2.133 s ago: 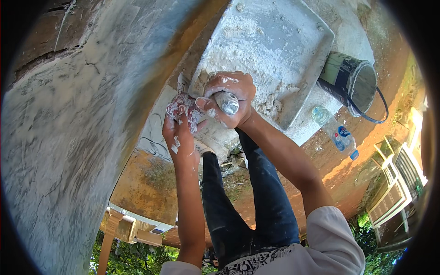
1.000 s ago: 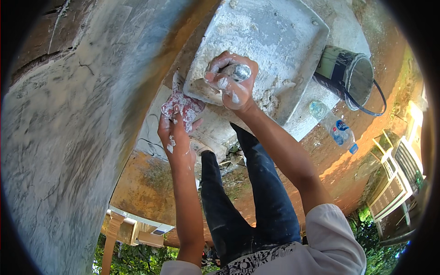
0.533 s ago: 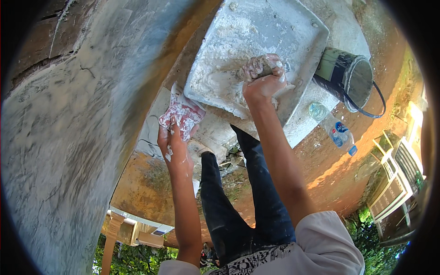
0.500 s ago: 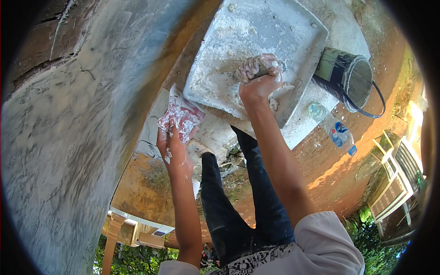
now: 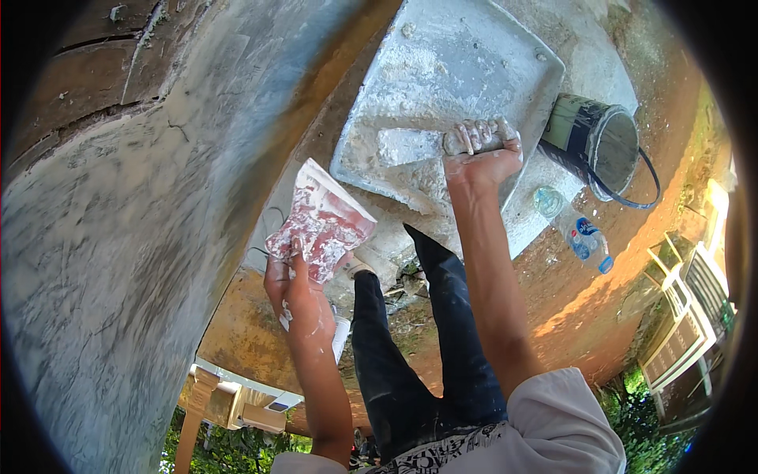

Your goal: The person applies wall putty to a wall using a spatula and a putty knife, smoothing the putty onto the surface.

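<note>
My left hand (image 5: 302, 291) grips a red plastic spreader (image 5: 325, 221) smeared with white plaster, its wide edge tilted up beside the near left corner of the tray. Over the big grey tray (image 5: 489, 59), my right hand (image 5: 483, 152) is wrapped round the handle of a putty knife. The putty knife's blade (image 5: 410, 147) points left and is coated white. Wet white plaster (image 5: 399, 186) lies along the tray's near side, below the blade. White smears cover both hands.
A grey plastered wall (image 5: 118, 268) rises close on my left. Right of the tray, a bucket (image 5: 612, 146) lies tipped on its side, near a crumpled plastic bottle (image 5: 584, 237). A wooden chair (image 5: 687, 316) stands farther right on the earth ground.
My right hand has moved right and lifted from the plaster, so the putty knife's blade now shows. My left hand has turned the spreader, showing more of its wide edge.
</note>
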The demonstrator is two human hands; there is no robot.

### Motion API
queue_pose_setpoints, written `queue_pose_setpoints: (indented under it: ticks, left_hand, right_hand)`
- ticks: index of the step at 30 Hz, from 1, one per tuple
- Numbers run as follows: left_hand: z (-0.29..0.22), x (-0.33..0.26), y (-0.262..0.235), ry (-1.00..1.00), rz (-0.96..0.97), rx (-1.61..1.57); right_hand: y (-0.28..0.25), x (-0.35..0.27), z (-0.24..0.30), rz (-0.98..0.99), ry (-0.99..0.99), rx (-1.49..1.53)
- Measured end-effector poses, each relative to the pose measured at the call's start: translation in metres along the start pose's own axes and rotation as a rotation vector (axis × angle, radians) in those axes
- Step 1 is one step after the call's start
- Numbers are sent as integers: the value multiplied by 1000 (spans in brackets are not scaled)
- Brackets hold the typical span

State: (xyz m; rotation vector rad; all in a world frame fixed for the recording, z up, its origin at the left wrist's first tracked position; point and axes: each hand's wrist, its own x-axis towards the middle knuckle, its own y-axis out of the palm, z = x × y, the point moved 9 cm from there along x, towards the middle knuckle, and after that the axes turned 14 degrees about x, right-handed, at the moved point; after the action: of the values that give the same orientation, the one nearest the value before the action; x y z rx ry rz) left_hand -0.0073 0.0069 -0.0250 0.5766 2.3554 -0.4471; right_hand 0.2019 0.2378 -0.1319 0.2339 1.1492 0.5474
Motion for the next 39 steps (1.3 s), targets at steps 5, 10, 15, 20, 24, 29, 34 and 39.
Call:
queue_pose_setpoints:
  ticks: [5,10,15,20,24,29,34,39]
  left_hand:
    - [15,-6,37,-138,50,-55]
    - [41,-4,81,-380,373,-233]
    - [51,-24,101,-743,753,-655]
    - [55,-52,114,-909,745,-657]
    - [55,-60,113,-884,803,-551]
    - [63,-50,102,-845,781,-606]
    - [28,-23,96,-478,502,-288]
    - [26,-4,81,-115,359,-115]
  right_hand:
    - [29,-18,35,329,138,181]
    - [62,-45,61,576,222,228]
    - [110,-98,79,1153,406,247]
    - [130,-173,103,1824,627,237]
    - [134,-215,132,1997,597,218]
    - [128,-218,143,2032,518,51]
    - [123,-188,145,1700,383,7]
    - [82,-114,94,920,421,206]
